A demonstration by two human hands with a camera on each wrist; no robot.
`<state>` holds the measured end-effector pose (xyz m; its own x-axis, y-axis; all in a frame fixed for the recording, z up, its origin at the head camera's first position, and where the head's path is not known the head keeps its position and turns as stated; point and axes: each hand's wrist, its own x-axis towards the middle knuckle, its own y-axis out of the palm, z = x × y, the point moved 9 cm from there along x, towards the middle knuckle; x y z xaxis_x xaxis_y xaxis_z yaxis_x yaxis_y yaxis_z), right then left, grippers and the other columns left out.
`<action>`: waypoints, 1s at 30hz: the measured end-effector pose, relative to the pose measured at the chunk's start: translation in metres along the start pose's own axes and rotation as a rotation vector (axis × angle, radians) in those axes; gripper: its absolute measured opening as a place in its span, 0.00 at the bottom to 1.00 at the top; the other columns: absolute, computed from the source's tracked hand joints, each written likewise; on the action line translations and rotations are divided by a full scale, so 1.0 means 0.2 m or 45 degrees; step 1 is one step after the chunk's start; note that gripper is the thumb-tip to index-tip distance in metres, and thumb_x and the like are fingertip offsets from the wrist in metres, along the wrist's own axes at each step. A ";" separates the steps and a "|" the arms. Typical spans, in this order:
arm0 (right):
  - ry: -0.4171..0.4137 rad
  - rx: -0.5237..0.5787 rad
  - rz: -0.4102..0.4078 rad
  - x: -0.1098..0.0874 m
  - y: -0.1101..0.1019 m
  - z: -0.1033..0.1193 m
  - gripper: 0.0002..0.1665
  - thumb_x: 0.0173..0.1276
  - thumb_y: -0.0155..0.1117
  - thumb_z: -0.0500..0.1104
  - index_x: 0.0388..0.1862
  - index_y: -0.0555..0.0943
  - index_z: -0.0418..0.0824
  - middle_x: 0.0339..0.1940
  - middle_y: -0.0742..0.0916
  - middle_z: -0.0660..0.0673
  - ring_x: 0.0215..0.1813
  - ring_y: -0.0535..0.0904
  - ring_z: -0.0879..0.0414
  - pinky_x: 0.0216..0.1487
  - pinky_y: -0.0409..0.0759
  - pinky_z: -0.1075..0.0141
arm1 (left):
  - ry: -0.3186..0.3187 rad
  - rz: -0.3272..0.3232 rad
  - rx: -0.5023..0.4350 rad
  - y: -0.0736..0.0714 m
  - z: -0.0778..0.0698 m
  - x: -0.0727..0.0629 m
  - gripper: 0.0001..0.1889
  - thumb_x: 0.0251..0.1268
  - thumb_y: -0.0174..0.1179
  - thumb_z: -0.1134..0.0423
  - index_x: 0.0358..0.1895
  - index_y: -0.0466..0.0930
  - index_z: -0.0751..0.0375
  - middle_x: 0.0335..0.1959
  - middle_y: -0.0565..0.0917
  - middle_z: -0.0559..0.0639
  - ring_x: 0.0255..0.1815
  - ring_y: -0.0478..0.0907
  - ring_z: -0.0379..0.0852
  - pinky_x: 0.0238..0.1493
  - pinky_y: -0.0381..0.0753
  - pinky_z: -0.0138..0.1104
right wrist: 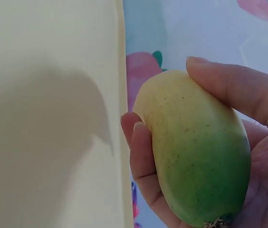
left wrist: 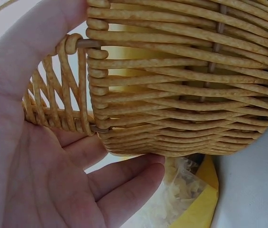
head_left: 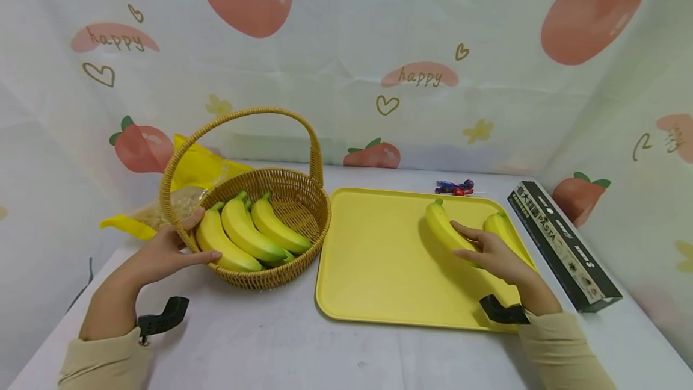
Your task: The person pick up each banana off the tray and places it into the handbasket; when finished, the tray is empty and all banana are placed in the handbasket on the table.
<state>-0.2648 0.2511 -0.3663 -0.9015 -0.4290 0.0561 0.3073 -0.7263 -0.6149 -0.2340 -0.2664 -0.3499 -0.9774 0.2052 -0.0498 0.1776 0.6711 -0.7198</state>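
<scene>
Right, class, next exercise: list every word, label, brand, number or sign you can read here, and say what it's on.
"happy": twice on the backdrop; a third print, far right, is unclear.
"PASTA": on the black box, beside Chinese characters too small to quote surely.
Other box print: too small.
Faint marks on the yellow bag: unreadable.

Banana [head_left: 445, 229]: yellow, green-tipped, held tilted above tray [head_left: 373, 257]. Woven basket [head_left: 295, 200]: tan, round, upright on desk [head_left: 271, 342]; several bananas [head_left: 246, 232] inside.
</scene>
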 end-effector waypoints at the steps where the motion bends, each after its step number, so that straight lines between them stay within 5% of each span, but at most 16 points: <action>1: -0.009 0.019 0.009 0.01 0.01 0.01 0.36 0.68 0.58 0.41 0.70 0.57 0.29 0.68 0.64 0.26 0.52 0.70 0.79 0.42 0.76 0.78 | -0.004 0.002 0.001 0.00 0.00 0.00 0.52 0.57 0.63 0.48 0.73 0.36 0.61 0.70 0.54 0.71 0.62 0.62 0.66 0.57 0.67 0.59; 30: -0.244 0.007 0.193 0.23 0.21 0.36 0.36 0.67 0.59 0.40 0.70 0.58 0.34 0.68 0.68 0.31 0.45 0.73 0.68 0.43 0.71 0.76 | -0.002 0.003 0.015 0.00 0.00 0.00 0.52 0.57 0.63 0.48 0.73 0.36 0.61 0.70 0.55 0.71 0.62 0.64 0.67 0.56 0.68 0.58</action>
<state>-0.2718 0.1614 -0.3331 -0.7709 -0.6270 0.1123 0.4366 -0.6484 -0.6237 -0.2334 -0.2666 -0.3495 -0.9772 0.2058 -0.0525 0.1785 0.6621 -0.7278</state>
